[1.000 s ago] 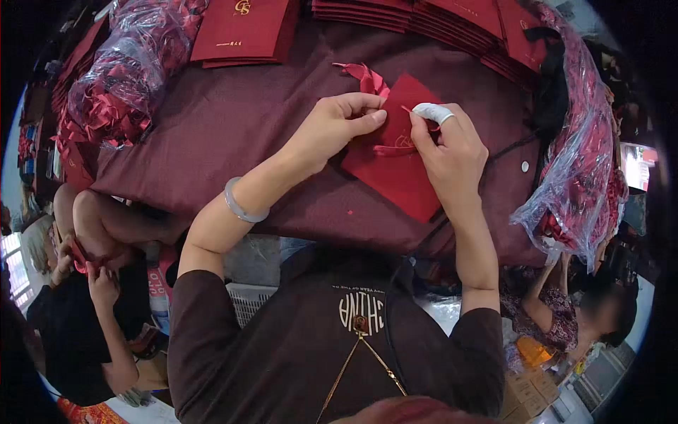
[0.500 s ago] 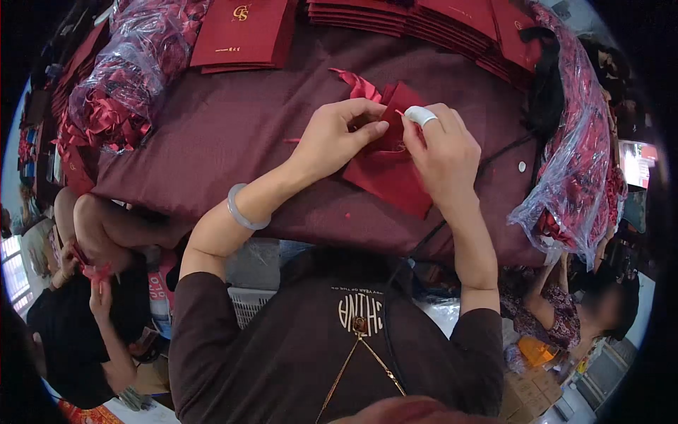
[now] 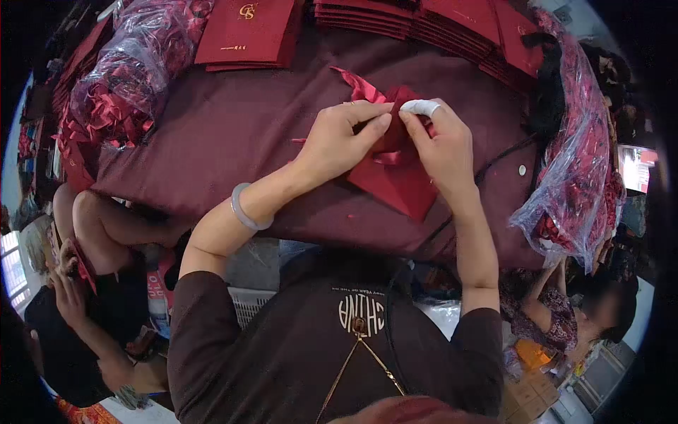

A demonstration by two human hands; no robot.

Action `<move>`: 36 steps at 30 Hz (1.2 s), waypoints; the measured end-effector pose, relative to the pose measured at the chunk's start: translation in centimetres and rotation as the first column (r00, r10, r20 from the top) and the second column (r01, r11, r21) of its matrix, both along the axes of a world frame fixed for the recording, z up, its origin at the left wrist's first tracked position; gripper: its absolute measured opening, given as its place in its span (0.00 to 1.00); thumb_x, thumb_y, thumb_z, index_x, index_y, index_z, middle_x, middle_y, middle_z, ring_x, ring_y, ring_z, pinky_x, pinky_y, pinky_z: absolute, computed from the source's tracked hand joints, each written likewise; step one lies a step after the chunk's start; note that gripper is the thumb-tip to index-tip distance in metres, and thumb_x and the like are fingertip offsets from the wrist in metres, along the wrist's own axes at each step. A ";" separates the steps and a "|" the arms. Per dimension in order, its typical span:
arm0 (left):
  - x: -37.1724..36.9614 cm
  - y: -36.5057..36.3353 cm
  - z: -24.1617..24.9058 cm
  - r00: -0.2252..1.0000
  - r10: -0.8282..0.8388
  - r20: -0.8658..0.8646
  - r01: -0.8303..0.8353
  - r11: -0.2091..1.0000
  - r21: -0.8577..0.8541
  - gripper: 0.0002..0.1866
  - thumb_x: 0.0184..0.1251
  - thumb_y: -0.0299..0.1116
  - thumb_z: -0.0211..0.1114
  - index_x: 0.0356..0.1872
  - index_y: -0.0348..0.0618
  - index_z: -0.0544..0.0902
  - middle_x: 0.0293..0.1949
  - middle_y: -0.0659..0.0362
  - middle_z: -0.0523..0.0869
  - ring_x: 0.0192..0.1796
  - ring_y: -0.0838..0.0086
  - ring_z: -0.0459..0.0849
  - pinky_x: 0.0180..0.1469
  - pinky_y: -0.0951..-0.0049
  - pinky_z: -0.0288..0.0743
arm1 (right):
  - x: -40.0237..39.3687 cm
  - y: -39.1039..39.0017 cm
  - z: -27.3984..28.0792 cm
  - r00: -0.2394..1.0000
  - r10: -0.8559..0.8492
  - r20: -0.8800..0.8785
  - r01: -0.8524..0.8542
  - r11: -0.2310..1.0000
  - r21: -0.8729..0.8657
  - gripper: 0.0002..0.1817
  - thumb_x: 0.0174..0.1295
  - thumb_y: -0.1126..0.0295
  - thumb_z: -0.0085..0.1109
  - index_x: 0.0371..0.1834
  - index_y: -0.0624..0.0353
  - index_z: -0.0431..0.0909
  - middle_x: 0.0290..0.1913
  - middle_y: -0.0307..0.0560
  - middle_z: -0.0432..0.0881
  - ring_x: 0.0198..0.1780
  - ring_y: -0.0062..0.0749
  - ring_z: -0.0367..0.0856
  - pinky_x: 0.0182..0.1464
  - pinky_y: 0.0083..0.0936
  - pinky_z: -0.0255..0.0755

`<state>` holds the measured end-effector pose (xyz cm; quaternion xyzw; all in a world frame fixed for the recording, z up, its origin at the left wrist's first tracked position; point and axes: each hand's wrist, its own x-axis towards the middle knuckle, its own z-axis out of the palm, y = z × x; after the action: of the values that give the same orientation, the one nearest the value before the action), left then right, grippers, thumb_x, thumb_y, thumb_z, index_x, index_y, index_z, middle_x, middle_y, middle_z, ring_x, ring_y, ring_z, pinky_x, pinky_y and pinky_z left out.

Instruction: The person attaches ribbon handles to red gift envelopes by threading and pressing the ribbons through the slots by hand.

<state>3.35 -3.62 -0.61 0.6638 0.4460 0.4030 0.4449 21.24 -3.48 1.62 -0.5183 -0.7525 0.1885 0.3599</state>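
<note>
A red paper bag (image 3: 395,185) lies tilted on the cloth in front of me, with a red ribbon (image 3: 364,86) trailing from its far end and a short loop on its face. My left hand (image 3: 347,136) pinches the bag's upper edge between thumb and index finger. Close beside it, my right hand (image 3: 443,145), with a white wrap on one finger, pinches the same edge. Both hands are closed, and their fingertips nearly meet. Whether a ribbon end is between the right fingertips is hidden.
A dark red cloth (image 3: 233,141) covers the table. Stacks of red bags (image 3: 452,28) stand along the far side. Plastic-wrapped ribbon bundles lie at the left (image 3: 116,92) and right (image 3: 575,169). A black cord (image 3: 505,148) crosses the right. People sit on both sides.
My right hand has moved slightly up and in toward the left, onto the bag's edge. A ribbon loop now shows on the bag's face. The person at left has shifted their hands.
</note>
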 end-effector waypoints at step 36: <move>-0.9 -0.4 2.0 0.951 0.023 -0.308 0.012 0.994 0.112 0.06 0.59 0.28 0.64 0.33 0.37 0.84 0.30 0.52 0.85 0.33 0.65 0.84 0.35 0.69 0.75 | 0.6 -2.4 3.4 0.771 0.277 0.574 -0.450 0.874 0.182 0.05 0.47 0.71 0.58 0.29 0.49 0.77 0.34 0.32 0.74 0.41 0.27 0.72 0.48 0.31 0.58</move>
<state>2.49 -3.98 1.37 0.7413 0.4887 0.3202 0.3305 21.85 -5.91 5.03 -0.3293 -0.9286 -0.0157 0.1703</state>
